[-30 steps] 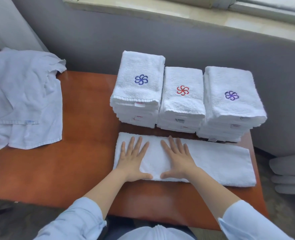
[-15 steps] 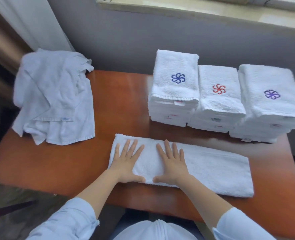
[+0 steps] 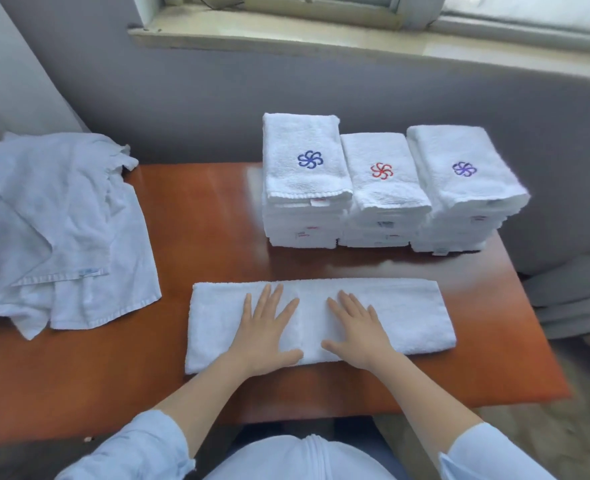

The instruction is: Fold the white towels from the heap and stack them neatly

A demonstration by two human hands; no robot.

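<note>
- towel (image 3: 412,312), folded into a long narrow strip, is lying flat along the near edge of the table (image 3: 203,233), running left to right, sitting a bit right of centre.
- left hand (image 3: 265,332) is pressing palm-down on the strip's left half; fingers straight and spread, thumb angling inward, nothing gripped.
- right hand (image 3: 358,332) is pressing palm-down just right of the strip's middle; fingers straight and fanned, lying flat on the cloth, nothing pinched.
- both hands are sitting close together, thumbs not touching; a faint vertical crease is showing in the cloth between them.
- heap (image 3: 57,230) of unfolded white towels is lying crumpled at the left edge, covering the far-left corner and hanging past the side; well apart from the strip.
- three stacks of folded towels are standing in a row by the far-right corner, packed side by side, behind the strip and apart from it.
- left stack (image 3: 305,192) is showing a blue pinwheel emblem (image 3: 310,159) on top.
- middle stack (image 3: 385,199) is showing a red one; right stack (image 3: 466,195) a purple one, sitting against the right edge.
- small tags (image 3: 320,201) are poking out of the stacks' near faces; print too small to read.
- light blue sleeves (image 3: 137,448) are covering the upper arms, forearms bare.
- grey wall (image 3: 182,98) is running behind the far edge, window sill (image 3: 321,36) above it.
</note>
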